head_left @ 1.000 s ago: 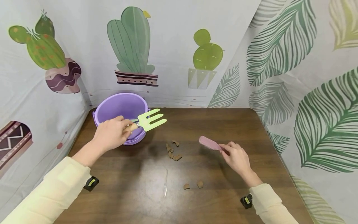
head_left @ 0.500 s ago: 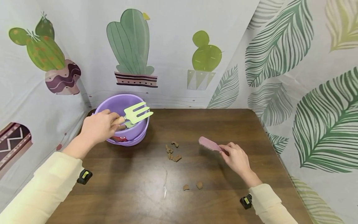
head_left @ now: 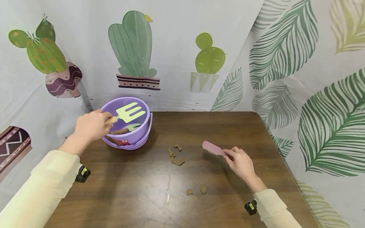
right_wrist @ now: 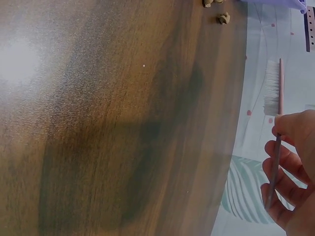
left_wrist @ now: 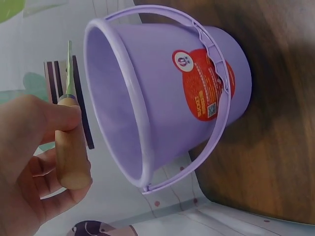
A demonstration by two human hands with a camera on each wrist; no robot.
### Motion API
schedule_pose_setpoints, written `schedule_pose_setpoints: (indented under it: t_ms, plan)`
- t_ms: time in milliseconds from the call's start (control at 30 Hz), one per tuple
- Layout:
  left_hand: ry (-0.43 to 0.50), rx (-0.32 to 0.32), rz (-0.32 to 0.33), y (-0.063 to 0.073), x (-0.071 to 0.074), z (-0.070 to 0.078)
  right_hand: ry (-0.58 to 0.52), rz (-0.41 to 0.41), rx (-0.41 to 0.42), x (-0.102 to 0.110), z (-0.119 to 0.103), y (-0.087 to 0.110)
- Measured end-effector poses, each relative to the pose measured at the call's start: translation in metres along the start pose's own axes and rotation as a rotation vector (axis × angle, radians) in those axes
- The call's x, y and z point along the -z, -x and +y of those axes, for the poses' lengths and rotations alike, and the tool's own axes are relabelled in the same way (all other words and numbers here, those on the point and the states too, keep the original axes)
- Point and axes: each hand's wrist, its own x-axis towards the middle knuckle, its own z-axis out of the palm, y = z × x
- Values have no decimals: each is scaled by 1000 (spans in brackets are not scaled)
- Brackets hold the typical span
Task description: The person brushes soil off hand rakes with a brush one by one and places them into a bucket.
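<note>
My left hand (head_left: 92, 126) holds a small garden fork (head_left: 129, 112) by its wooden handle, its pale green tines above the mouth of a purple bucket (head_left: 135, 139). Inside that bucket lies another pale green tool (head_left: 132, 127) with a wooden handle. In the left wrist view the fork's wooden handle (left_wrist: 74, 147) is between thumb and fingers, apart from the rim. On the other side, my right hand (head_left: 240, 164) grips a pink brush (head_left: 212, 148) above the table. White bristles show on the brush (right_wrist: 273, 91) in the right wrist view.
Several brown dry pieces (head_left: 180, 162) lie mid-table, and two more brown pieces (head_left: 203, 189) sit closer to me. A thin clear strip (head_left: 168, 193) lies left of those. Printed cloth (head_left: 176, 57) hangs behind the wooden table (head_left: 216, 126).
My left hand has moved left with the garden fork, from right of the bucket's mouth to above it. The bucket appears turned, its handle now at the front right. The right hand stays nearly still.
</note>
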Motion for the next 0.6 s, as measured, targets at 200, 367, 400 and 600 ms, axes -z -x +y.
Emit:
schedule_pose_setpoints:
  t_ms: [200,367,400,600]
  plan:
    - [-4,29,-37,-5,-4,-6,12,-5,0,-3,2,3]
    - [4,51,-51,-11,-7,-9,6,-6,-2,-4,2,3]
    - [8,56,-50,-12,-8,-10,7,-7,-2,-4,1,4]
    - [-3,77,-72,-19,-10,-12,1,-12,0,-3,-1,4]
